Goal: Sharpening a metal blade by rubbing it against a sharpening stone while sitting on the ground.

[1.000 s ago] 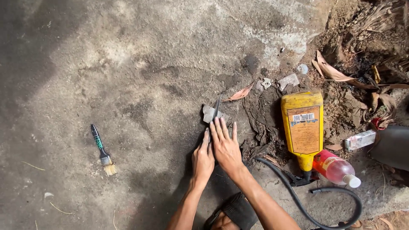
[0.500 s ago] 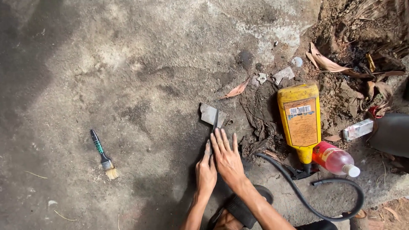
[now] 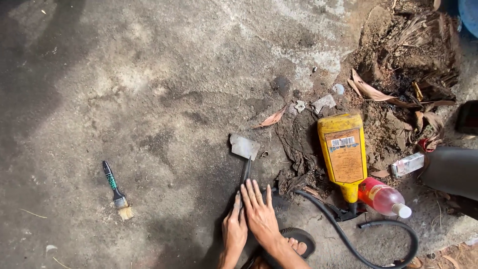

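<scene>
My right hand (image 3: 259,211) lies flat on the concrete floor with its fingers stretched out and pressed on a narrow dark tool (image 3: 246,171). Beside it my left hand (image 3: 234,230) rests with its fingers straight along the same tool. The tool's tip points at a flat grey metal piece (image 3: 245,146) and reaches it or nearly so. Whether either hand grips the tool's lower end is hidden under the palms. My foot in a dark sandal (image 3: 297,243) is just below the right hand.
A yellow oil bottle (image 3: 342,154) lies to the right, with a small red-tinted bottle (image 3: 384,197) and a black hose (image 3: 348,234) near it. A paintbrush (image 3: 115,191) lies on the left. Dry leaves and debris (image 3: 398,94) are piled at the upper right.
My hands have drawn back from the grey metal piece, so the dark tool now shows between my fingertips and it. The view has shifted slightly.
</scene>
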